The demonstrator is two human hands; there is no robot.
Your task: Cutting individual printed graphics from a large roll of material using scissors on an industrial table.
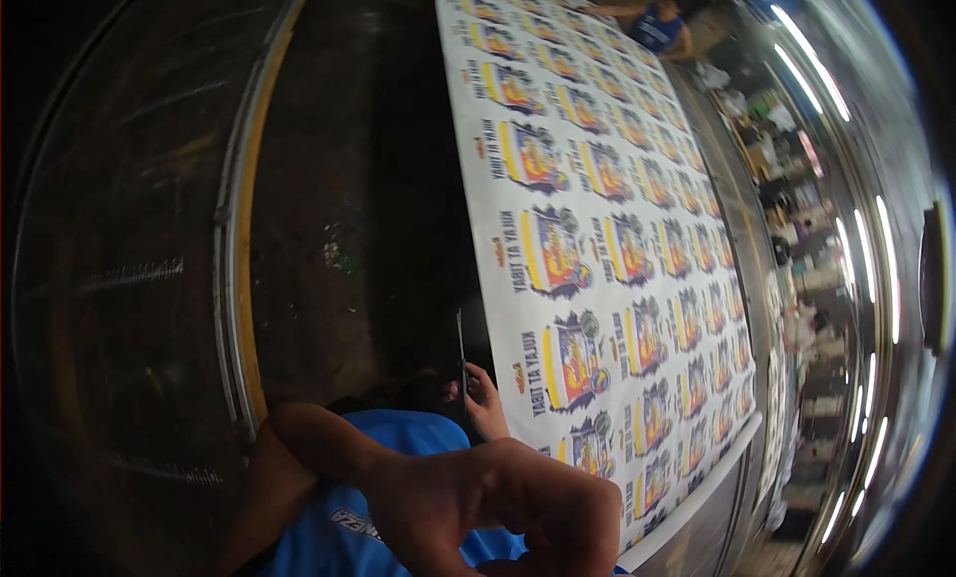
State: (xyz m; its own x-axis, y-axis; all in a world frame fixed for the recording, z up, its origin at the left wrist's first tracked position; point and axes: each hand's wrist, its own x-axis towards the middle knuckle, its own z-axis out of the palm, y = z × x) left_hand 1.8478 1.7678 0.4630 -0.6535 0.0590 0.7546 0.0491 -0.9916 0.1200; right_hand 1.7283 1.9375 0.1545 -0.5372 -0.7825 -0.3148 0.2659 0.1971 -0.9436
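Observation:
My left hand (553,502) looms large and close at the bottom, its arm coming in from the lower left. The fingers are curled in, and whatever they may hold cannot be made out. Just beyond it, my right hand (485,403) grips a pair of scissors (460,350), the thin blades pointing away from me over the dark gap. That hand is beside the left edge of a long white printed sheet (503,278), which carries rows of repeated yellow, purple and orange designs. My left hand covers the sheet's near corner and the right wrist.
At the sheet's far end, a person in a blue sleeveless top (657,27) reaches an arm over it. A dark table (129,278) with a yellow-edged rail (244,238) runs along the left. Cluttered benches (797,229) line the right. Blue cloth (418,433) shows below my arm.

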